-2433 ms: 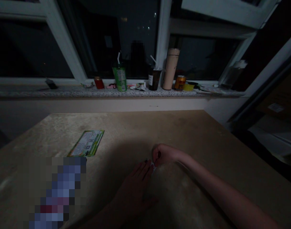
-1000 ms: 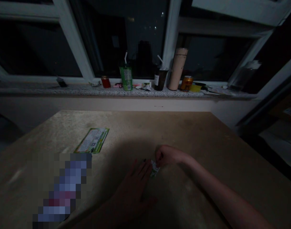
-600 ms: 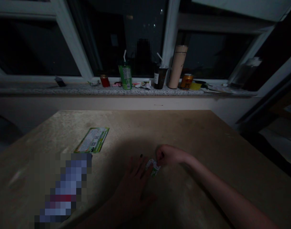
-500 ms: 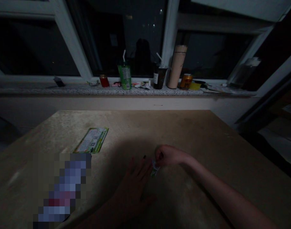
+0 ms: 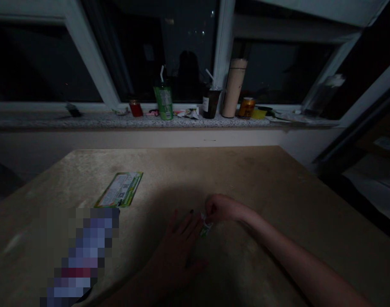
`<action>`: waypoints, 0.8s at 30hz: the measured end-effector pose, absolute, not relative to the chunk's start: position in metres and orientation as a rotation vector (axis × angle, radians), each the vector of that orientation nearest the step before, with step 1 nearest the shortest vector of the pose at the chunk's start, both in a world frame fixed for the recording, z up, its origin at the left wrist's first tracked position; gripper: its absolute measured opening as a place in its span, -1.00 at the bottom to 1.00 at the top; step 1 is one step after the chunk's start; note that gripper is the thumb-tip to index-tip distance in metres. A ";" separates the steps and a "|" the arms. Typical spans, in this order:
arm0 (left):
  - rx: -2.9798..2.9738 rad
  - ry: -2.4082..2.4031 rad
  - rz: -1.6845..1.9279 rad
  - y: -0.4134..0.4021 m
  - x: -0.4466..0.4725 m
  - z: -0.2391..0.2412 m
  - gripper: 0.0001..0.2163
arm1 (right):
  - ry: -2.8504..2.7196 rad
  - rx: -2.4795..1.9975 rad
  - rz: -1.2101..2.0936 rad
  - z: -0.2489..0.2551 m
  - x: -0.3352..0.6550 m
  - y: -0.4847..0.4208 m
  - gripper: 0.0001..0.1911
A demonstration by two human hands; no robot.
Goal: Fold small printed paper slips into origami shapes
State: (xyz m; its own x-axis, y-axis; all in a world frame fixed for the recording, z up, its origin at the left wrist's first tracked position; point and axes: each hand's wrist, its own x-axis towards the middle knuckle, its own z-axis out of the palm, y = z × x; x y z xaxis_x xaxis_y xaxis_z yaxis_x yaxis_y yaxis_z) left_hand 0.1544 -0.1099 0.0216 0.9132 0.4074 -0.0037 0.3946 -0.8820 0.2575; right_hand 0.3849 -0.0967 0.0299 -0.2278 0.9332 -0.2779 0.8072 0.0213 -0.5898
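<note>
My left hand [image 5: 178,245] lies flat on the table with its fingers spread, in dim shadow. Its fingertips reach the edge of a small green-and-white piece [image 5: 206,229], which looks like a sticker or a bit of wrapper. From the other side my right hand [image 5: 223,208] curls closed, thumb and fingers together at the top of that piece. The grip itself is partly hidden by the fingers. Further off to the left, a green printed packet [image 5: 121,190] rests flat on the tabletop [image 5: 195,166].
A blurred-out, blue-purple pixelated object [image 5: 86,251] lies at the left front. Along the windowsill [image 5: 182,123] stand a red jar [image 5: 136,108], a green cup [image 5: 164,102], a dark cup [image 5: 210,103], a pink flask [image 5: 234,87] and a gold can [image 5: 247,108].
The whole view has shifted slightly. Both hands keep almost the same places at the small piece, with the right hand still closed and the left still flat.
</note>
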 end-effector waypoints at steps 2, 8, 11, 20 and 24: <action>2.833 0.588 0.096 -0.110 0.155 0.021 -0.30 | -2.106 -1.824 0.989 0.031 0.385 -0.097 -0.89; 2.844 0.542 0.082 -0.107 0.157 0.022 -0.25 | -2.117 -1.787 0.988 0.033 0.385 -0.097 -0.89; 2.842 0.548 0.062 -0.105 0.158 0.025 -0.26 | -2.126 -1.768 0.986 0.033 0.386 -0.098 -0.89; 2.881 0.542 0.056 -0.106 0.161 0.026 -0.30 | -2.132 -1.745 0.988 0.028 0.387 -0.098 -0.87; 2.888 0.550 0.060 -0.105 0.163 0.026 -0.28 | -2.126 -1.740 0.983 0.026 0.386 -0.098 -0.84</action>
